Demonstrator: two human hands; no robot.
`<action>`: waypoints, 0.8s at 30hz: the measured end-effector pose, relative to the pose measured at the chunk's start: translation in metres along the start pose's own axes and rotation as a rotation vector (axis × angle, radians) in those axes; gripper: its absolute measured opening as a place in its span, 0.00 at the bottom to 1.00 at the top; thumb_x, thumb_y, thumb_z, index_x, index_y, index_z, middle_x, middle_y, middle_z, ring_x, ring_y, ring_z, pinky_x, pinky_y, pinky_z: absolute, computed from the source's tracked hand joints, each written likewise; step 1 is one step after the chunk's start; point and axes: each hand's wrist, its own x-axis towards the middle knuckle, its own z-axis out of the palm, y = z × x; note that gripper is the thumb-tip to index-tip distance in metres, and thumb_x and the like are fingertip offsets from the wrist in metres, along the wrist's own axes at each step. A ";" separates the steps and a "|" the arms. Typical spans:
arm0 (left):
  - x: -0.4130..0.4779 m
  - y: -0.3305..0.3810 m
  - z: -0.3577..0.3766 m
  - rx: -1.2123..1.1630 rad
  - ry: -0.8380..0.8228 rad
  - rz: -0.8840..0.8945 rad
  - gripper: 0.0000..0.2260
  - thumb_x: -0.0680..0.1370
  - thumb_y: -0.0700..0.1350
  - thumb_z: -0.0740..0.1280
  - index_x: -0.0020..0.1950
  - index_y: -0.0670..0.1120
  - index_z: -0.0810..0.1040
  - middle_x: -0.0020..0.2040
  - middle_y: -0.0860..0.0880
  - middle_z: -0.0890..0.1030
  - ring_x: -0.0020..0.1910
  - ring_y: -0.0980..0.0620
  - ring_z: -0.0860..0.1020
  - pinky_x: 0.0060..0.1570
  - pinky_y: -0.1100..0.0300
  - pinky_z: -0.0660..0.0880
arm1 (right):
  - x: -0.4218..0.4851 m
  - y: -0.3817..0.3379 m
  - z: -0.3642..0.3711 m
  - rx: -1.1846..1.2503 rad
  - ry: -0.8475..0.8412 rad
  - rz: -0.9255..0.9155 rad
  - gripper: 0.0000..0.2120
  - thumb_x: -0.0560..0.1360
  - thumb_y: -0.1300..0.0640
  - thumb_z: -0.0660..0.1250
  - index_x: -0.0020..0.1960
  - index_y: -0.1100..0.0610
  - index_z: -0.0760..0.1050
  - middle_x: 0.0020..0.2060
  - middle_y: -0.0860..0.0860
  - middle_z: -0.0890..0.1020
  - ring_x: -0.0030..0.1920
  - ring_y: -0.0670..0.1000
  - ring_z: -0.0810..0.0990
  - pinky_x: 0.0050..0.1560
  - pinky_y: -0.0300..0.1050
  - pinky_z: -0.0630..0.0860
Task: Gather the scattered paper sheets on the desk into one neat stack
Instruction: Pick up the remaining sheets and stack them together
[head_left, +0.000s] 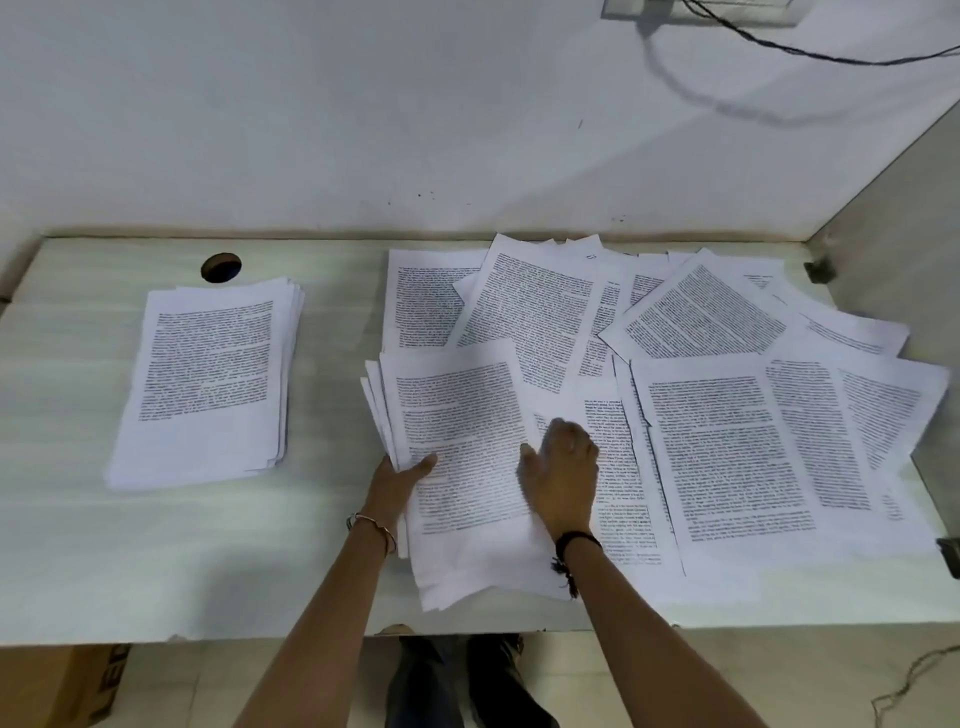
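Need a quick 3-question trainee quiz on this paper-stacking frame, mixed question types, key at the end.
1. True or false: the stack left of the hands lies just in front of the desk's cable hole.
2. Which hand grips the bundle at its left edge? A) left hand B) right hand
3. Fill in: scattered sheets still cover the desk's ___ side.

Key: 1 true; 2 A; 3 right
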 end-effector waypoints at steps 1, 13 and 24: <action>-0.001 0.000 0.000 0.006 0.000 -0.001 0.17 0.74 0.39 0.70 0.62 0.40 0.75 0.56 0.44 0.80 0.52 0.48 0.80 0.48 0.63 0.79 | 0.001 -0.001 0.000 0.004 0.010 0.045 0.29 0.77 0.45 0.58 0.71 0.63 0.64 0.68 0.61 0.70 0.65 0.62 0.69 0.60 0.55 0.71; -0.010 0.002 -0.036 0.214 0.158 0.030 0.17 0.77 0.33 0.63 0.67 0.38 0.71 0.62 0.42 0.76 0.63 0.41 0.74 0.67 0.50 0.67 | 0.003 0.001 -0.024 0.382 -0.164 -0.123 0.29 0.82 0.43 0.50 0.78 0.55 0.55 0.72 0.52 0.69 0.72 0.52 0.67 0.73 0.48 0.61; -0.033 -0.006 -0.093 0.246 0.106 -0.138 0.18 0.77 0.33 0.63 0.68 0.37 0.69 0.64 0.40 0.75 0.57 0.45 0.75 0.61 0.57 0.68 | 0.007 -0.048 -0.004 0.814 -0.223 0.332 0.17 0.77 0.42 0.64 0.49 0.57 0.69 0.38 0.49 0.75 0.40 0.50 0.76 0.36 0.39 0.69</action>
